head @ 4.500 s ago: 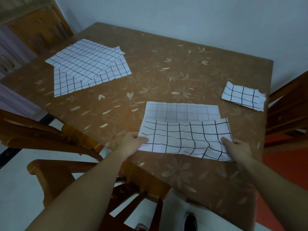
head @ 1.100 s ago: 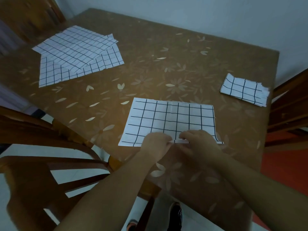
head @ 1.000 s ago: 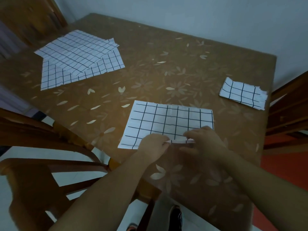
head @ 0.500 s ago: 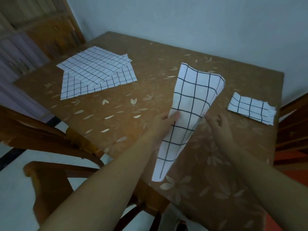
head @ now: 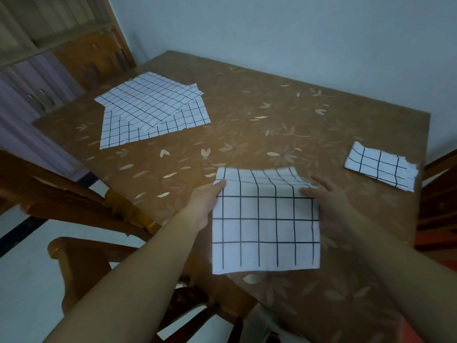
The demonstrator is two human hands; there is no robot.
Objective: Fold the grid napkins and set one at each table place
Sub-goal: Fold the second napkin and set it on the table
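Two hands are holding one grid napkin (head: 265, 224) above the table's (head: 272, 115) near edge.
Left hand (head: 205, 204) is pinching its left side, right hand (head: 329, 204) its right; unfolded stack (head: 153, 110) is lying at table's far-left, folded napkin (head: 380, 167) at its right edge.

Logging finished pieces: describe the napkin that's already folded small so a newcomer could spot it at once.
Start at the brown flower-patterned table. Near its right edge lies a folded napkin. It is the smallest grid piece, a layered rectangle, unlike the spread pile far left and the held napkin in front.
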